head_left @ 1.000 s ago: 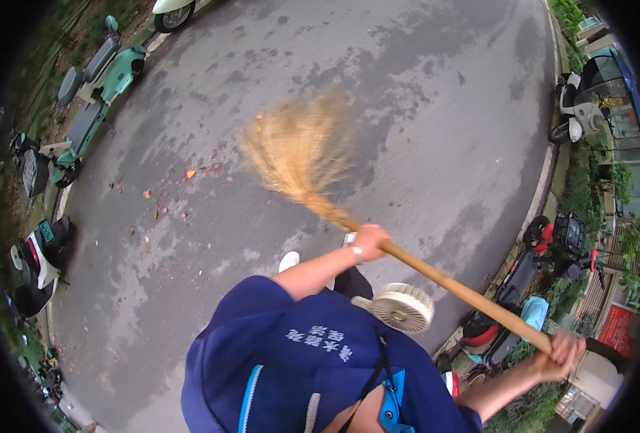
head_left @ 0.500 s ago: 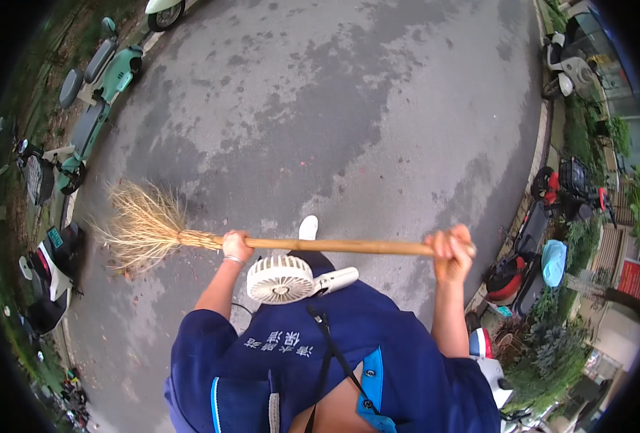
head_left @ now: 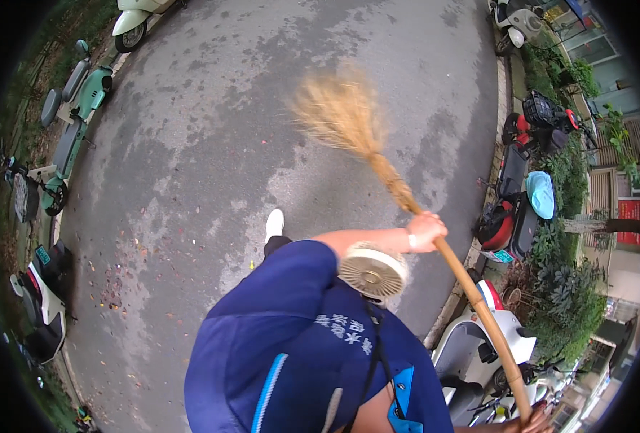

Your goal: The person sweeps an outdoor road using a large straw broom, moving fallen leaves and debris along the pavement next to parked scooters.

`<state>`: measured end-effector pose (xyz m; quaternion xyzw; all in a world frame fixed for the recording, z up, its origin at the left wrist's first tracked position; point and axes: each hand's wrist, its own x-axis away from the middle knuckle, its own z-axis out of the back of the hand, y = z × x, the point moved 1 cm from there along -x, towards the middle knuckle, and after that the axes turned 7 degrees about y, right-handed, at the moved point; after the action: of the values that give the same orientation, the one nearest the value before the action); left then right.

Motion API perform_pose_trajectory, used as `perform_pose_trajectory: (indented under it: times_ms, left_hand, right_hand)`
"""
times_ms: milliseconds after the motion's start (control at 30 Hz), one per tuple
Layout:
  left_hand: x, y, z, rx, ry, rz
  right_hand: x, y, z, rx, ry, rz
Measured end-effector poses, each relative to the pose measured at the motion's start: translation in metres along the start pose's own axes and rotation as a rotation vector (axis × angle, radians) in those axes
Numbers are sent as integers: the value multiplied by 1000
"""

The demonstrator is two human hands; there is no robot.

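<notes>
A twig broom [head_left: 504, 346] with a bamboo pole slants across the view, its pale bristles spread out ahead of me and smeared by motion. Wrapped round the pole just behind the bound twigs is my left hand [head_left: 426, 231], its arm reaching across my chest to the right. Low at the right edge, my right hand [head_left: 536, 422] grips the pole close to its far end and is partly cut off. I cannot tell whether the bristles touch the road. A cream handheld fan [head_left: 372, 270] hangs at my chest on a black cord, near my left forearm.
Grey asphalt [head_left: 212, 144] with damp patches runs ahead. Scattered dry leaves [head_left: 114, 289] lie on its left side. Along the left kerb stand a green scooter [head_left: 67, 148] and a white-and-black one [head_left: 42, 310]. At right are a red-and-black scooter [head_left: 511, 187] and a white scooter [head_left: 471, 346].
The broom has swung from lying crosswise with its bristles at left to pointing ahead. My left hand has moved right with it; my right hand has dropped toward the lower right. My body has turned.
</notes>
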<state>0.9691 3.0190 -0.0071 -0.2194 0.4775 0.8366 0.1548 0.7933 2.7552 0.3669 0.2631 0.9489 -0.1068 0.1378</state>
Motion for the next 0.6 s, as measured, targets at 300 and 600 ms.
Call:
perform_pose_trajectory:
  times_ms: [300,600]
  left_hand:
    - [39,-41,-117,-216,-440,182]
    - [377,-18,131,-401,78,595]
  right_hand:
    - [43,-17,67,1191,-329,151]
    - [113,64,101,982,-259,-412]
